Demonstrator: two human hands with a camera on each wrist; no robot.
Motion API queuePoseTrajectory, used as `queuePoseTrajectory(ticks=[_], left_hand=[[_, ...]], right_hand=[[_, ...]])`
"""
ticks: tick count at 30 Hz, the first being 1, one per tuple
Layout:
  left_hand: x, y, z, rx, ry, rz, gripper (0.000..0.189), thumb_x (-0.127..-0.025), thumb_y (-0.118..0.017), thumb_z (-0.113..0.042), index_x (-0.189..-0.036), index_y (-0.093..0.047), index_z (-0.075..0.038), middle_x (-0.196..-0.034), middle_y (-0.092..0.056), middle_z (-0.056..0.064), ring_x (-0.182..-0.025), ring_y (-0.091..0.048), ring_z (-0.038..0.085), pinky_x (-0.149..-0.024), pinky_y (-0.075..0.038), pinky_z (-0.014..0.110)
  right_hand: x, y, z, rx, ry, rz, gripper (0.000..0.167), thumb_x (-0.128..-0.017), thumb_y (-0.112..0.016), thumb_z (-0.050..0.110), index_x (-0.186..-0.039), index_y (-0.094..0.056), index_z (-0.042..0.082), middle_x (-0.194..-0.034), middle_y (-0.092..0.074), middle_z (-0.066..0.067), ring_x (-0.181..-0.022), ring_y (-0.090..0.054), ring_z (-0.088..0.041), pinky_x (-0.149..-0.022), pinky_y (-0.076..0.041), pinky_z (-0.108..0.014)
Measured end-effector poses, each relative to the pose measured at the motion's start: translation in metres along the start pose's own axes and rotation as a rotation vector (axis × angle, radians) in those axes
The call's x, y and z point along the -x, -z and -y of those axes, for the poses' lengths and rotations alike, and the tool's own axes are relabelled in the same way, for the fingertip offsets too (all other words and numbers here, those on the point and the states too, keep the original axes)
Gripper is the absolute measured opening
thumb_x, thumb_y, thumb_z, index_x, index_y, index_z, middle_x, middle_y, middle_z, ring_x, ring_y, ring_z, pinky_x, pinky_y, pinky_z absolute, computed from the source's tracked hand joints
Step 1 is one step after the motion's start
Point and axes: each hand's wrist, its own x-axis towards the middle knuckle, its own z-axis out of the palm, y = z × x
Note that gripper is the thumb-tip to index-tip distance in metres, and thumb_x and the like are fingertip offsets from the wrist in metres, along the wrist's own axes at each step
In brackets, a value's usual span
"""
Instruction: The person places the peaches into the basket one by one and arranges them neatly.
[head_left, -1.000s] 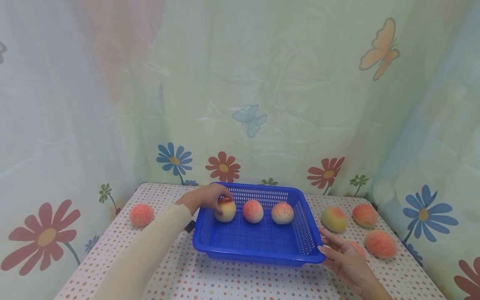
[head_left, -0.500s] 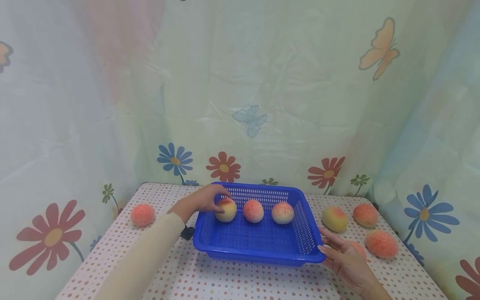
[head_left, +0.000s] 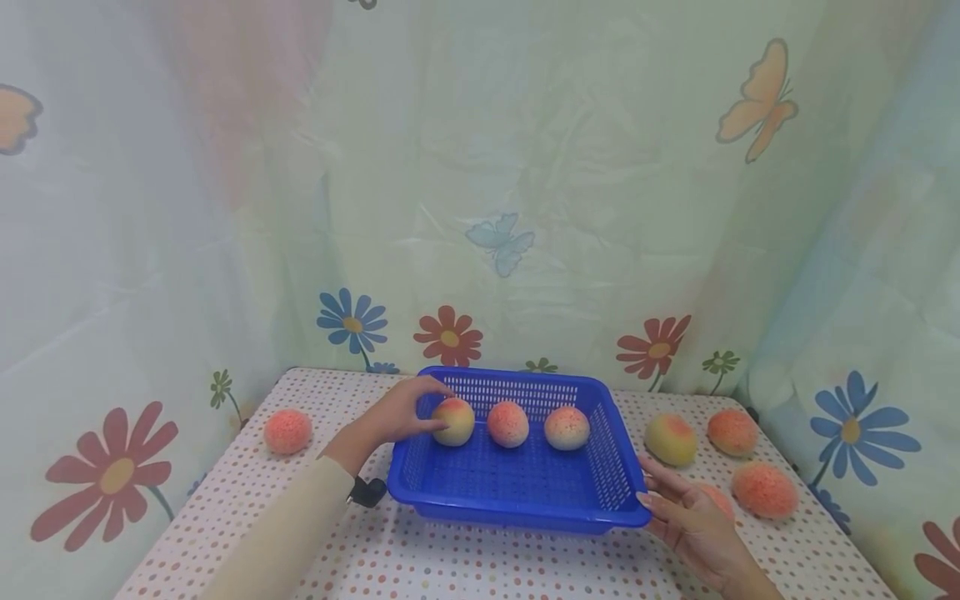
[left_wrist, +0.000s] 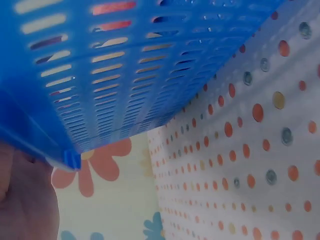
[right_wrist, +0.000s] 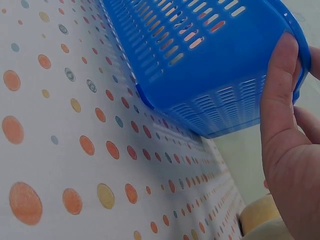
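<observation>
The blue plastic basket [head_left: 517,515] with slotted walls stands mid-table in the head view. Inside, a yellow peach with a red blush [head_left: 456,425] sits at the left, beside a speckled peach [head_left: 508,425] and a paler speckled peach [head_left: 567,428]. My left hand [head_left: 405,412] reaches over the left rim, thumb and fingers spread apart next to the yellow peach. Part of that hand also shows beyond the basket wall [left_wrist: 110,85] in the left wrist view. At the right front corner, my right hand [head_left: 686,517] pinches the rim between thumb [right_wrist: 282,85] and fingers.
Right of the basket lie a yellow-green peach [head_left: 671,439], two reddish peaches, one at the back [head_left: 732,432] and one nearer [head_left: 765,490], and another partly behind my right hand. One red peach [head_left: 287,432] lies far left on the dotted tablecloth [head_left: 450,567]. A flowered curtain [head_left: 570,167] hangs behind.
My left hand has drawn back to the left from the yellow peach, its fingers loosening off it. The peach stays in the basket. My right hand keeps its place on the rim.
</observation>
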Motion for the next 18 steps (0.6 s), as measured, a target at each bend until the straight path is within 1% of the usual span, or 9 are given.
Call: queuePoseTrajectory(ticks=[3, 5, 11, 15, 18], left_hand=[[0.007, 0.001, -0.001, 0.005, -0.021, -0.039, 0.046, -0.087, -0.083, -0.033, -0.128, -0.069, -0.017, -0.13, -0.07, 0.001, -0.132, -0.059, 0.026, -0.115, -0.047, 0.051], [0.013, 0.002, -0.002, 0.019, -0.012, -0.06, 0.046, -0.086, -0.083, -0.033, -0.128, -0.069, -0.018, -0.131, -0.069, 0.001, -0.134, -0.057, 0.028, -0.115, -0.046, 0.054], [0.029, 0.003, -0.005, 0.095, 0.07, -0.123, 0.048, -0.086, -0.083, -0.036, -0.129, -0.068, -0.022, -0.138, -0.066, 0.001, -0.142, -0.051, 0.031, -0.117, -0.041, 0.06], [0.04, 0.002, -0.006, 0.134, 0.097, -0.173, 0.046, -0.086, -0.083, -0.033, -0.128, -0.068, -0.022, -0.139, -0.066, 0.002, -0.145, -0.049, 0.032, -0.118, -0.04, 0.06], [0.048, 0.002, -0.005, 0.152, 0.108, -0.206, 0.044, -0.088, -0.082, -0.03, -0.129, -0.068, -0.022, -0.141, -0.065, 0.003, -0.142, -0.052, 0.031, -0.116, -0.043, 0.059]], right_hand=[[0.0, 0.0, 0.0, -0.009, 0.0, 0.002, 0.041, -0.104, -0.059, 0.011, -0.125, -0.063, 0.046, -0.122, -0.067, 0.004, -0.11, -0.071, -0.017, -0.097, -0.061, -0.034], [0.0, -0.001, 0.0, -0.016, 0.003, 0.01, 0.041, -0.104, -0.059, 0.01, -0.124, -0.063, 0.046, -0.122, -0.067, 0.003, -0.11, -0.071, -0.017, -0.097, -0.061, -0.034], [0.001, -0.001, 0.0, -0.008, 0.019, 0.018, 0.043, -0.104, -0.058, 0.009, -0.125, -0.063, 0.046, -0.121, -0.066, 0.003, -0.109, -0.072, -0.016, -0.096, -0.061, -0.033], [0.0, -0.002, -0.001, 0.002, 0.0, -0.017, 0.041, -0.103, -0.06, 0.012, -0.126, -0.062, 0.046, -0.122, -0.066, 0.003, -0.11, -0.071, -0.017, -0.097, -0.061, -0.034], [-0.001, -0.001, -0.001, 0.003, -0.008, -0.024, 0.042, -0.103, -0.061, 0.012, -0.129, -0.06, 0.046, -0.123, -0.065, 0.003, -0.111, -0.071, -0.018, -0.098, -0.061, -0.035]])
